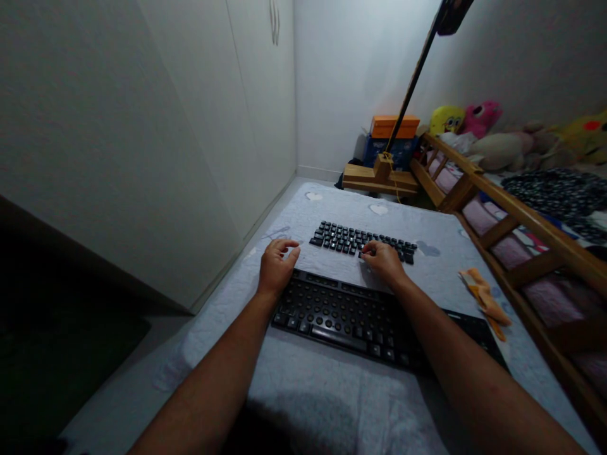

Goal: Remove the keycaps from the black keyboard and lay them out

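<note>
A black keyboard lies on the pale cloth in front of me, most of its upper keys stripped to bare round posts. Keys still sit along its bottom edge, including the long space bar. Behind it, loose black keycaps are laid out in rows. My right hand is at the near edge of these rows, thumb and fingertips pinched on a small black keycap. My left hand rests by the keyboard's upper left corner, thumb and curved fingers apart, holding nothing. My right forearm hides part of the keyboard's right side.
An orange cloth lies on the right of the bed-like surface. A wooden rail runs along the right, with plush toys beyond. A wooden stand with a dark pole is behind; a white cabinet stands left.
</note>
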A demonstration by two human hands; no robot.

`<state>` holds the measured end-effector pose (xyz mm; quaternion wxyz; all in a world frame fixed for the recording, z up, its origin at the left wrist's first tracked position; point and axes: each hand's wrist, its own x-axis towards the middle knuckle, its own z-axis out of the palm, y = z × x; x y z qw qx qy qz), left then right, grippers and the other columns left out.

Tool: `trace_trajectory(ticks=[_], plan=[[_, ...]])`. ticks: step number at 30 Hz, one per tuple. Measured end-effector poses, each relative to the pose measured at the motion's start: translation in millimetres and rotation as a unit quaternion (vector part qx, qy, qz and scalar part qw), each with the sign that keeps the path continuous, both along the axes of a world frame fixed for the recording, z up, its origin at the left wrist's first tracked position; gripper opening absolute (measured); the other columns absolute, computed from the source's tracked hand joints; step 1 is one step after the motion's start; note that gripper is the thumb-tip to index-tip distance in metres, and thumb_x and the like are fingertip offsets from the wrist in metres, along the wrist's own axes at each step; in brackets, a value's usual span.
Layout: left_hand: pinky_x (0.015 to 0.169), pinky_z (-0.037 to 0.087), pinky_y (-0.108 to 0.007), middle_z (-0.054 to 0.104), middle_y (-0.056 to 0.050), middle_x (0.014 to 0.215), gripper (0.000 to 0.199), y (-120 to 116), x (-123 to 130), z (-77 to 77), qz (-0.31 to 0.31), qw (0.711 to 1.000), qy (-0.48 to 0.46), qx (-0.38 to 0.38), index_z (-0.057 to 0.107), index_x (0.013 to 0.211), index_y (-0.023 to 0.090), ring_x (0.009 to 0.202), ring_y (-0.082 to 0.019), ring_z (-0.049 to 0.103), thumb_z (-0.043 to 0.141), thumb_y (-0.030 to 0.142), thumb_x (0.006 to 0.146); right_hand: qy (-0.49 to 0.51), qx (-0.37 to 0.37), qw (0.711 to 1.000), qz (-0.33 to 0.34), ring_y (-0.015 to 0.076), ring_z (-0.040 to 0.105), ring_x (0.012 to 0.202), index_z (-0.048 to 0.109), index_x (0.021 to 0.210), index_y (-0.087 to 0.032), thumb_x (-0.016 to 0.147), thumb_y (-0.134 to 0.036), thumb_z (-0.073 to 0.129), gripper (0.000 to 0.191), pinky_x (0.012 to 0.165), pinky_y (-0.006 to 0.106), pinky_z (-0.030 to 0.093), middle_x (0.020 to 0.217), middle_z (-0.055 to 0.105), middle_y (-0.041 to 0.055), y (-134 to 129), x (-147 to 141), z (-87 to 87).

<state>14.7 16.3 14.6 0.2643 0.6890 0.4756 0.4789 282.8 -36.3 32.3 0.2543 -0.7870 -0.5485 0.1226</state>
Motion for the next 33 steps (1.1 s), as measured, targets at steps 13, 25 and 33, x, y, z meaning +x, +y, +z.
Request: trace_trajectory(ticks=[13, 25, 33], plan=[[0.071, 0.048, -0.028, 0.07, -0.004, 0.087, 0.025, 14, 1, -14.1, 0.008, 0.996, 0.003, -0.092, 0.072, 0.086, 0.017, 0.069, -0.015, 0.055, 0.058, 0.035, 0.077, -0.071, -0.03, 0.997, 0.003, 0.0183, 0.065, 0.081, 0.073, 0.094, -0.021, 0.075, -0.015, 0.064, 0.022, 0.073, 0.026, 0.043, 0.086, 0.073, 0.0036, 9, -1, -11.1], [0.068, 0.046, -0.027, 0.07, -0.003, 0.083, 0.024, 14, 2, -16.7, -0.002, 0.996, 0.019, -0.086, 0.072, 0.085, 0.016, 0.067, -0.015, 0.057, 0.057, 0.033, 0.077, -0.1, -0.037, 0.994, 0.018, 0.0181, 0.065, 0.088, 0.074, 0.093, -0.018, 0.08, -0.015, 0.06, 0.019, 0.077, 0.025, 0.043, 0.094, 0.074, 0.0057, 14, -2, -9.3], [0.067, 0.046, -0.026, 0.07, -0.003, 0.082, 0.024, 14, 2, -16.6, -0.009, 0.996, 0.02, -0.091, 0.072, 0.085, 0.016, 0.068, -0.015, 0.058, 0.058, 0.034, 0.077, -0.153, -0.046, 0.987, 0.023, 0.0204, 0.063, 0.091, 0.073, 0.096, -0.02, 0.081, -0.021, 0.063, 0.019, 0.077, 0.027, 0.043, 0.097, 0.07, 0.0074, 12, -5, -10.3]])
